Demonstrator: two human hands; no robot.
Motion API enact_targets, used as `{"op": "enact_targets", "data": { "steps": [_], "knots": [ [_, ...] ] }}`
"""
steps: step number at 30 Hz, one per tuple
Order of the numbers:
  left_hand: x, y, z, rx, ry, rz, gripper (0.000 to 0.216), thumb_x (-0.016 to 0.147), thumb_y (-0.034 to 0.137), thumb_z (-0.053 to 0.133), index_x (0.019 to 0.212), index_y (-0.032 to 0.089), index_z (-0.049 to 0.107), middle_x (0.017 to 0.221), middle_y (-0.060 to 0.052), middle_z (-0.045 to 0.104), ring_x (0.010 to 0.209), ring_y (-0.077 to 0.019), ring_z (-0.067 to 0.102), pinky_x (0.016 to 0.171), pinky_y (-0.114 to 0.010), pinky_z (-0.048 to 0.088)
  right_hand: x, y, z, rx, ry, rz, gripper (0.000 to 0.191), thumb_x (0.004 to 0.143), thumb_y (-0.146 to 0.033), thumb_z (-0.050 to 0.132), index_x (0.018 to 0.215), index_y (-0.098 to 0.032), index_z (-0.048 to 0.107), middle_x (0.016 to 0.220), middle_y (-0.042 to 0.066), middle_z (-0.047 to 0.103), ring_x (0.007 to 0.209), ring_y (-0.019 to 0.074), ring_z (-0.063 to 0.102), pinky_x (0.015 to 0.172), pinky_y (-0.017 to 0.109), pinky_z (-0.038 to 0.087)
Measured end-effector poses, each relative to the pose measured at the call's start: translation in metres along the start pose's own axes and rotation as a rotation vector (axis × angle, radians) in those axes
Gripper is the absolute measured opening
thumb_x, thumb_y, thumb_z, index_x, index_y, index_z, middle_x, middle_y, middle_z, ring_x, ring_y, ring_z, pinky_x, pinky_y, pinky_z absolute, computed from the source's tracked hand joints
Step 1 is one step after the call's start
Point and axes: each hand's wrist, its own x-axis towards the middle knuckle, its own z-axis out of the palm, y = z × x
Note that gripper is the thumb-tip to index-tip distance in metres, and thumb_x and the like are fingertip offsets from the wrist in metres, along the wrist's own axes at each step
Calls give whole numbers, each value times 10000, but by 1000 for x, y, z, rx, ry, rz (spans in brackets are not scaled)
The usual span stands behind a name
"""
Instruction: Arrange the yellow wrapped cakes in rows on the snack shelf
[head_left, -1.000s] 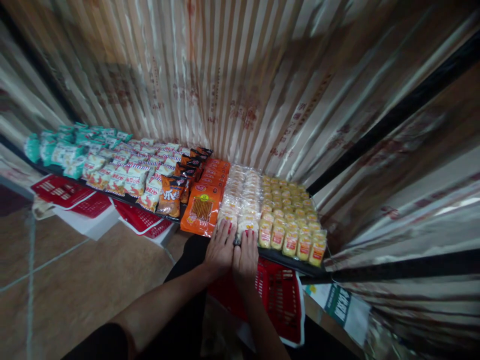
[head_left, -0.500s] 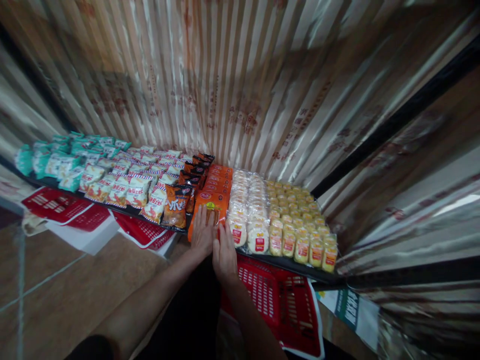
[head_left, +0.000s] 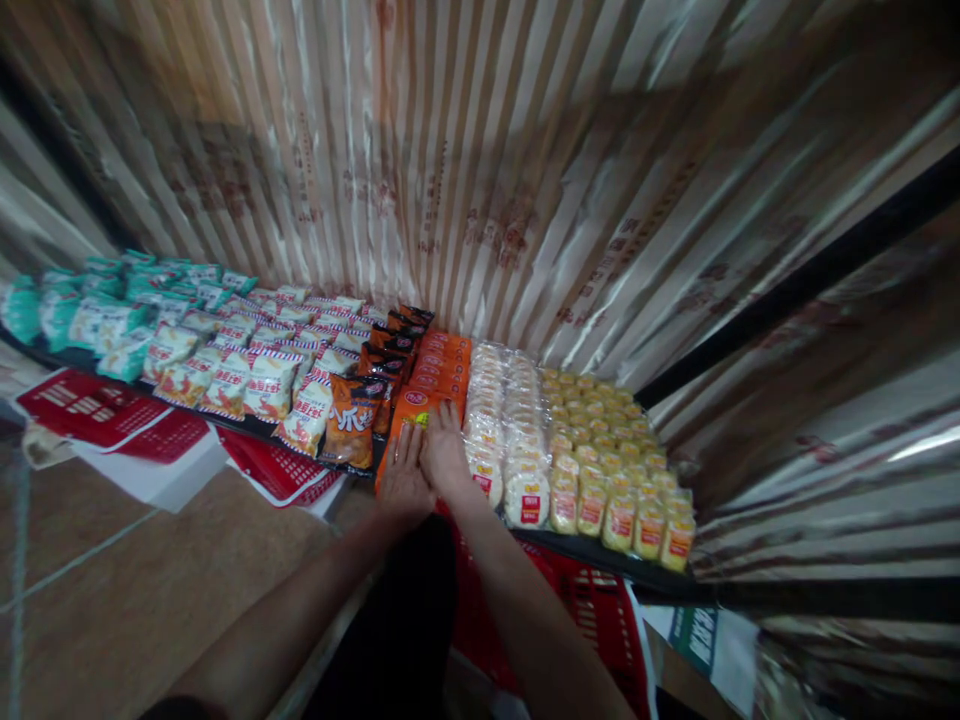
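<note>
A low black shelf (head_left: 592, 555) carries rows of snack packets. My left hand (head_left: 406, 475) and my right hand (head_left: 444, 450) lie side by side, flat with fingers stretched out, on the front orange packet (head_left: 411, 415) of an orange row (head_left: 442, 362). Just right of my right hand are rows of clear packets of round pale cakes (head_left: 517, 470). Further right stand small yellow packets (head_left: 622, 500). Left of my hands is a dark orange packet (head_left: 350, 420), then red-and-white packets (head_left: 259, 375).
Teal packets (head_left: 67, 315) fill the shelf's far left end. Red plastic baskets (head_left: 592, 620) and red-and-white trays (head_left: 112, 420) lie under the shelf's front edge. A striped curtain-like wall (head_left: 480, 170) rises behind, and a black bar (head_left: 810, 265) runs along the right.
Both hands have shifted left from the clear cake packets onto the orange packet, then pushed forward on it. The view has swung slightly.
</note>
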Motion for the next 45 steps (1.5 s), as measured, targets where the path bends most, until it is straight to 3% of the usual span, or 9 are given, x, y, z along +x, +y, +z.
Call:
{"op": "enact_targets", "data": {
  "steps": [4,8,13,21,25,30,37,42,45],
  "knots": [
    [1,4,-11,2,27,6,547,844,370,452,1338,136,431,1430,-153,376,1354,-316,268,1077,-501,280,35,7,-16,-227,-205,-37,497,753,-79,492,1244,-6,511,1295,225,516,1315,267,345,1086,391,255],
    [3,9,-19,13,28,-14,493,855,349,440,1309,157,468,1410,-153,406,1342,-317,296,1066,-512,298,59,17,-28,-344,-347,-65,490,746,-81,533,1237,-97,535,1185,184,610,1193,257,494,967,349,375],
    [0,11,-21,8,31,-16,500,850,310,447,1330,165,440,1430,-149,375,1353,-317,271,1069,-520,291,72,26,-30,-367,-383,-61,444,766,-68,498,1205,-102,559,1049,174,662,999,249,606,805,306,440],
    [-2,12,-21,20,32,-25,502,855,303,443,1336,159,432,1430,-161,370,1350,-326,272,1062,-511,307,74,24,-34,-343,-371,-86,322,809,-113,478,1081,-130,649,1044,157,645,987,245,587,849,311,424],
    [-3,12,-26,23,16,-16,467,861,290,434,1310,166,465,1420,-151,391,1346,-314,290,1071,-500,298,60,13,-37,-330,-284,-48,411,842,-156,442,1237,-107,545,1156,189,593,1130,290,500,931,388,386],
    [-9,9,-26,28,-15,-9,508,845,300,447,1320,121,449,1414,-144,405,1349,-299,288,1085,-464,298,8,-7,-19,-133,-57,-72,527,849,-200,444,1362,-89,393,1396,176,412,1320,282,303,1069,444,270],
    [-15,5,-17,102,-30,12,557,871,314,426,1389,120,356,1423,-135,396,1349,-293,289,1081,-438,307,-55,-9,19,25,-11,-163,382,860,-134,396,1201,-103,565,1246,141,568,1263,258,397,1086,466,303],
    [-15,-1,-19,111,-72,40,562,874,321,432,1396,132,343,1443,-127,366,1362,-275,265,1083,-425,300,-64,-7,18,149,139,-57,403,881,-184,356,1220,-80,549,1236,173,561,1240,256,428,1036,487,377],
    [-14,-6,-21,121,-97,86,561,867,329,445,1387,138,360,1454,-130,345,1374,-268,235,1090,-422,283,-69,-9,13,214,163,-22,420,881,-195,346,1229,-63,540,1270,198,530,1252,260,414,1023,485,392]
  ]
}}
